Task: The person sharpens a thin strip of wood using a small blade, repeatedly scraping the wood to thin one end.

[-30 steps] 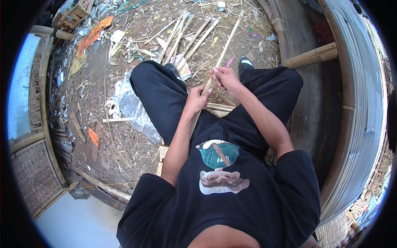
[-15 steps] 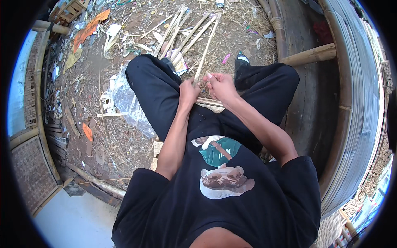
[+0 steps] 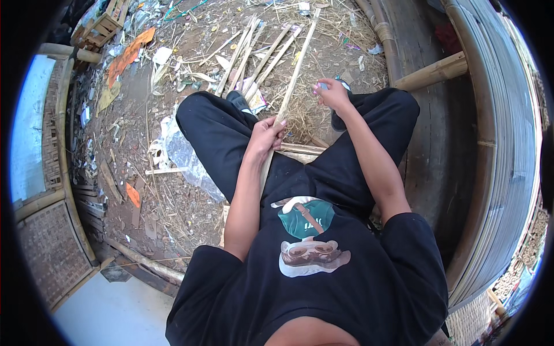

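Note:
A long, pale bamboo strip [image 3: 298,66] slants from between my legs up over the littered ground, its far end pointing away from me. My left hand [image 3: 266,136] is closed round it near its lower part, and the strip's near end passes beside my left forearm toward my lap. To the right of the strip and apart from it, my right hand [image 3: 333,95] is raised above my right shoe with its fingers curled together. What those fingers hold, if anything, is too small to make out.
Several bamboo strips [image 3: 270,56] lie on the dirt beyond my left shoe [image 3: 238,101]. A clear plastic bag [image 3: 193,164] is beside my left knee. A bamboo pole [image 3: 434,72] and dark planks [image 3: 434,138] are at the right, a wooden crate [image 3: 103,24] at the far left.
My right hand has moved away from the strip, forward and to the right. The strip has shifted, with its far end now farther out and its near end showing beside my left forearm.

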Available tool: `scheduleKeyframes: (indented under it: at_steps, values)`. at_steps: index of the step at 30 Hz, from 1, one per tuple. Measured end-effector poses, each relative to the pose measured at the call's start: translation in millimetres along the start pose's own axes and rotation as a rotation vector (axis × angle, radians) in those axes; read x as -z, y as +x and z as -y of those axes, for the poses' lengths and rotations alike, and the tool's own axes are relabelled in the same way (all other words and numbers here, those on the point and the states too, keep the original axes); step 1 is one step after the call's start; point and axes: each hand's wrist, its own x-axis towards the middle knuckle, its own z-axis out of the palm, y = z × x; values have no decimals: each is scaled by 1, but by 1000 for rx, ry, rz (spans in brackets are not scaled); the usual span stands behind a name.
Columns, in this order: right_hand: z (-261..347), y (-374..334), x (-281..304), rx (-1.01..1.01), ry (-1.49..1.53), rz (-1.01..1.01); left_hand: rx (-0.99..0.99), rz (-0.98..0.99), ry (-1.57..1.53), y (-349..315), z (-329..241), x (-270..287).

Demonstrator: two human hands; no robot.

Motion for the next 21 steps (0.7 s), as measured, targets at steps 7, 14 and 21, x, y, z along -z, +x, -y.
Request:
scheduleKeyframes:
  at_steps: [7, 14, 21]
  values:
    - [37, -19, -11, -31, 495, 181, -13, 96, -38, -12, -11, 2]
    - [62, -30, -37, 6, 496, 160, 13, 157, 22, -18, -27, -3]
    - [92, -54, -37, 48, 466, 346, -54, 31, 90, -12, -47, -14]
